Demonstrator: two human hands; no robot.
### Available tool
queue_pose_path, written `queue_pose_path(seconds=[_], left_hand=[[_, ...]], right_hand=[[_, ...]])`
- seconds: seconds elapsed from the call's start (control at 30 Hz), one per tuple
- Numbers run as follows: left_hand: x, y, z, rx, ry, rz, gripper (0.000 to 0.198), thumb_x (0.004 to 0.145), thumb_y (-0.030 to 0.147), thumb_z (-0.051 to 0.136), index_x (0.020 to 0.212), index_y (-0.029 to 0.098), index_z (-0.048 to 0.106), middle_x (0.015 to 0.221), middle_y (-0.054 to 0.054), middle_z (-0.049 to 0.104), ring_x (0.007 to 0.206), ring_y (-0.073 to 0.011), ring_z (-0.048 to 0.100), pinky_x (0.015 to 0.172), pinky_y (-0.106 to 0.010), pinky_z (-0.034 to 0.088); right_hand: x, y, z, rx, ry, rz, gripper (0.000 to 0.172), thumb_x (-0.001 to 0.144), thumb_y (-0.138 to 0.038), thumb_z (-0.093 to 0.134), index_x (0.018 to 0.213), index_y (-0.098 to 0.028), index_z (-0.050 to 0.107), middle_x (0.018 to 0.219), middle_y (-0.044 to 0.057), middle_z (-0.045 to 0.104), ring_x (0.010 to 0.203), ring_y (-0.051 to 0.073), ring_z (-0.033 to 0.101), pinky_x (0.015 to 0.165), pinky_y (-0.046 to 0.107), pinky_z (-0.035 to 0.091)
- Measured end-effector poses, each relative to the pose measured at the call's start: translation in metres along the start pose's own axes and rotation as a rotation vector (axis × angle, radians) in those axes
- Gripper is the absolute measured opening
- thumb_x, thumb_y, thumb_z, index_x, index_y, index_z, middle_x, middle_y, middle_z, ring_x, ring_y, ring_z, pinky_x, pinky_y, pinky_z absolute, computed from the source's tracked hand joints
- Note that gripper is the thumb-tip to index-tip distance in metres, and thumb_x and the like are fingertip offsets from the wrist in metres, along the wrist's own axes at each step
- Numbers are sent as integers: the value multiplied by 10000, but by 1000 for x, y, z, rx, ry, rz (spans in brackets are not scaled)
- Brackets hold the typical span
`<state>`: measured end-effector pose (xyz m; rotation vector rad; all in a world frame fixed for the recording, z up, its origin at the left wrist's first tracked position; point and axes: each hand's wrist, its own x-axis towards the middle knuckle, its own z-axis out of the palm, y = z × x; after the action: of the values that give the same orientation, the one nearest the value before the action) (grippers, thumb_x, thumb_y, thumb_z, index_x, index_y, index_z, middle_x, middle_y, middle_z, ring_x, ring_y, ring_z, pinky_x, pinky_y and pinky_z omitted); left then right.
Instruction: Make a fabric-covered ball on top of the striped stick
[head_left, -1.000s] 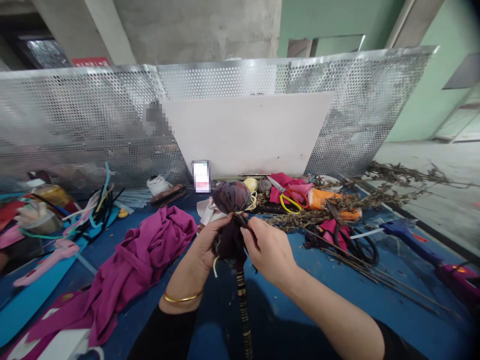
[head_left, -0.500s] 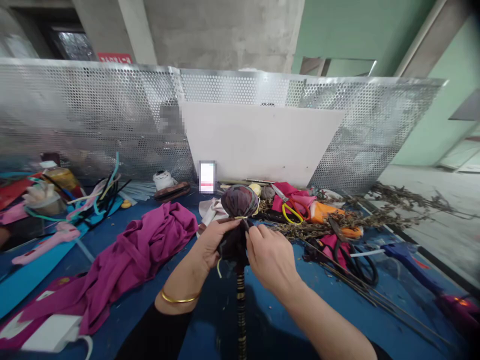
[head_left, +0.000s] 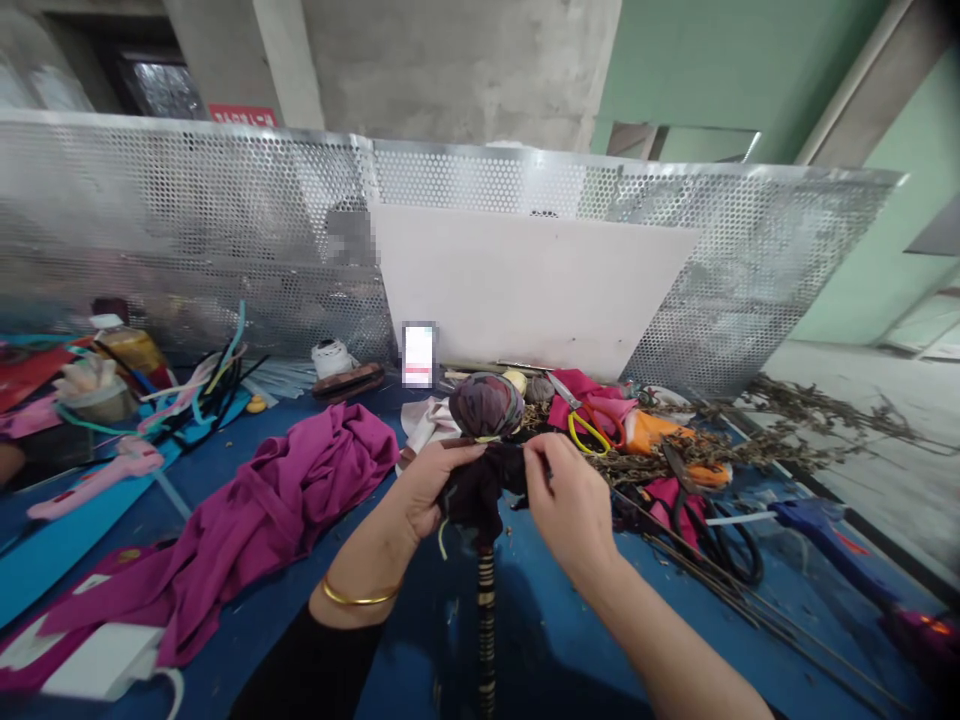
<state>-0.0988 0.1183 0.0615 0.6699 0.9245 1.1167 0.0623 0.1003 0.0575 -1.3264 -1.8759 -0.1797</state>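
A dark cloth bundle [head_left: 486, 405] with a rounded head is tied with yellow thread on top of a striped stick [head_left: 487, 620]. My left hand [head_left: 427, 490] is wrapped round the bundle's dark skirt just under the tie. My right hand [head_left: 566, 500] pinches an edge of the dark fabric and pulls it to the right. A gold bangle [head_left: 360, 597] circles my left wrist. The stick stands upright in front of me above the blue table [head_left: 555, 640].
Magenta cloth [head_left: 277, 510] lies crumpled at left. Yellow-handled scissors [head_left: 581, 425], black scissors [head_left: 712, 520], dried twigs [head_left: 787, 420], thin sticks and a blue glue gun [head_left: 825, 525] lie at right. Pipe cleaners [head_left: 195, 395] and jars sit far left. A perforated metal screen [head_left: 187, 240] backs the table.
My right hand has shifted right, drawing the dark fabric outward from the bundle. The camera has tilted slightly, so the scene sits lower and more to the right.
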Motion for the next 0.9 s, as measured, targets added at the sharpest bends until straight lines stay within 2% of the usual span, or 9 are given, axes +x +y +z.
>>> queue_pose_path(seconds=[0.1,0.2,0.33,0.43,0.63,0.7,0.77,0.83,0.9], left_hand=[[-1,0,-1,1,-19,-22,117,686,121,713,802,108,718,685,-87,730,566,-194,672,579,-281,544],[-2,1,-1,-2,-27,-39,116,700,124,699,810,95,723,694,-98,731,575,-203,679,580,-288,548],[-1,2,2,-21,-6,-29,108,699,77,692,800,85,729,737,-96,745,625,-171,688,613,-230,544],[0,2,3,-35,-2,-33,120,699,65,675,804,89,729,736,-87,747,615,-168,685,619,-241,552],[1,-1,5,-41,-19,-28,145,697,80,685,835,81,732,732,-84,743,624,-171,686,632,-248,555],[1,-2,5,-38,-21,-25,151,693,93,698,839,77,732,736,-89,744,634,-177,686,637,-251,554],[1,-3,5,-38,-23,-15,141,683,108,716,822,88,732,739,-82,744,656,-184,685,654,-255,550],[2,-5,4,-39,-22,1,113,667,116,737,779,104,728,720,-61,738,646,-171,673,650,-239,537],[2,-6,4,-38,-20,13,103,649,119,755,746,114,723,703,-45,732,629,-152,659,637,-219,521]], right_hand=[[6,6,-7,-24,97,-18,188,938,-167,420,852,-176,587,801,66,626,735,193,572,746,307,398],[3,2,-16,48,224,-190,139,930,-178,453,915,-169,591,804,79,645,757,195,577,810,341,410],[-7,-7,-18,140,95,-603,230,917,-215,468,714,-195,574,574,9,573,530,144,494,596,288,358],[-5,-5,-11,78,-8,-387,346,952,-246,412,638,-195,547,523,2,551,475,130,489,519,277,287],[1,-1,-3,303,-87,94,208,933,-378,487,919,-193,582,728,-1,649,588,123,589,567,216,391],[-3,-3,1,301,-42,183,326,874,-455,566,1051,-184,531,704,-23,620,522,119,556,532,220,394],[-7,-4,6,232,-23,145,401,849,-479,591,1099,-178,502,741,-11,619,537,130,567,516,225,381],[-9,-5,10,110,-63,4,246,911,-426,513,958,-186,543,770,14,616,573,140,578,508,235,341],[-10,-5,12,2,-112,-113,256,969,-336,402,810,-189,539,774,30,603,578,142,570,498,252,294]])
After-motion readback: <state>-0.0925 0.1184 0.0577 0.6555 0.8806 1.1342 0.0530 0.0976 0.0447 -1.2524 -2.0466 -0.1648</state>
